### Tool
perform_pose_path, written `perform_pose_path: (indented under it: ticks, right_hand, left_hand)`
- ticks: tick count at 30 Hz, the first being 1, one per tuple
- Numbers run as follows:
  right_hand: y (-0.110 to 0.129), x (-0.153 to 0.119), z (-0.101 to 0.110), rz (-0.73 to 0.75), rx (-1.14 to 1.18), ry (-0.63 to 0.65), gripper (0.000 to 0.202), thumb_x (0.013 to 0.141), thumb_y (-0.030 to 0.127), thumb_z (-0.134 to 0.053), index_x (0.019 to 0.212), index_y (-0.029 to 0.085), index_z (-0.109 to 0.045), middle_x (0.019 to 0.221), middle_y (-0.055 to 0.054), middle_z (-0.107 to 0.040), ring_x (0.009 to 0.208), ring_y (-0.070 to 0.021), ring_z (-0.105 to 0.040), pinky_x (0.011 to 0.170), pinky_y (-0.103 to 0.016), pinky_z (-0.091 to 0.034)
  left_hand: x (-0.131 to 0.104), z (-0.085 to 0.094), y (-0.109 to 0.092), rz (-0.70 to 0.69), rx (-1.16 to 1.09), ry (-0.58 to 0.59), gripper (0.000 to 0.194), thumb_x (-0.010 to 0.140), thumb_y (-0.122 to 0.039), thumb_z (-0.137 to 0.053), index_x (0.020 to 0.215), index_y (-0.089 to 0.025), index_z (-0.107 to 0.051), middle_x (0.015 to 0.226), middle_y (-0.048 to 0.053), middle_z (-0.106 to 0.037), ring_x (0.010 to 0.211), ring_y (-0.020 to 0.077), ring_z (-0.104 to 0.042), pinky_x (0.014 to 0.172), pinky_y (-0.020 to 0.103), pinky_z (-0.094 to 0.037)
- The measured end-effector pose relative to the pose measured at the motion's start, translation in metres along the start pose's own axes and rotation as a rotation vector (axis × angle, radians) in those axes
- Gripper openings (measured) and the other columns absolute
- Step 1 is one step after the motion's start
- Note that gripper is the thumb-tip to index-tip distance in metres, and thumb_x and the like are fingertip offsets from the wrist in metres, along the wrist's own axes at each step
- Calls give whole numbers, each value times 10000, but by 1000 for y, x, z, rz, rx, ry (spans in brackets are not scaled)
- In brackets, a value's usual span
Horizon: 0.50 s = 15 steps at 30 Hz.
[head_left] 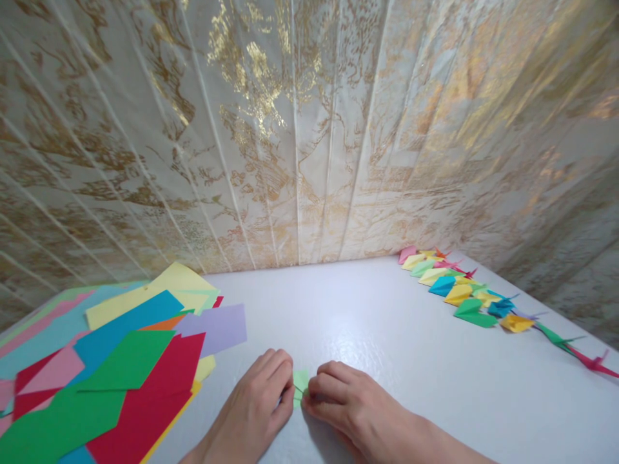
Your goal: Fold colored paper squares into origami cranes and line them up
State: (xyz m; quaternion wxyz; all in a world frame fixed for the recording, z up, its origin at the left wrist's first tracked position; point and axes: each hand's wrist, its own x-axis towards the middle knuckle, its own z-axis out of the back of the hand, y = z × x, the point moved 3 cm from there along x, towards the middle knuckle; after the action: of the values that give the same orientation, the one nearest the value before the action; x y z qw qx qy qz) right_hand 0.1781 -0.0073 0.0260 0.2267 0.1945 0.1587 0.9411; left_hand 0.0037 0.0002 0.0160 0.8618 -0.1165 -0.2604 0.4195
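— Head view: what are your 2 hands on?

— My left hand [256,403] and right hand [345,403] meet near the bench's [367,322] front edge, each grip clamped on a small light-green folded paper [300,385], fingertips pinching its sides.

— And around them?

— Loose coloured paper sheets [120,361] overlap at the bench's left edge. A row of folded paper cranes [464,293] runs along its right edge, well apart from my hands. A gold-patterned wall covering [290,129] stands behind.

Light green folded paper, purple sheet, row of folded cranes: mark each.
Light green folded paper [300,381]: head view, visible middle between both hands.
Purple sheet [220,327]: head view, its bare middle.
Row of folded cranes [476,298]: head view, a mid-row green piece.
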Motion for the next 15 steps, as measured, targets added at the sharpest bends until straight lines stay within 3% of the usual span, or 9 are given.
perform_pose_path:
  ticks: [8,13,15]
  right_hand:
    - [1,-1,0,20,-68,32,181,988,144,-482,1105,139,-621,966,-79,-658,876,-204,-534,815,-306,-464]
    - [4,0,-3,44,-165,81,275,1006,166,-481,1271,114,-534,995,-81,-650,887,-215,-529,821,-321,-462]
    - [5,1,-5,42,-170,92,266,999,173,-503,1255,114,-545,1005,-79,-647,898,-215,-533,832,-318,-463]
  left_hand:
    - [1,-1,4,84,-121,43,237,866,7,-407,838,-229,-413,860,-5,-512,808,187,-510,708,315,-413]
    - [0,-2,7,111,-125,80,226,834,4,-456,841,-222,-470,899,2,-534,868,211,-505,749,347,-396]
    - [-1,-3,8,119,-128,84,216,843,-6,-456,848,-220,-482,901,4,-535,872,214,-503,755,355,-394]
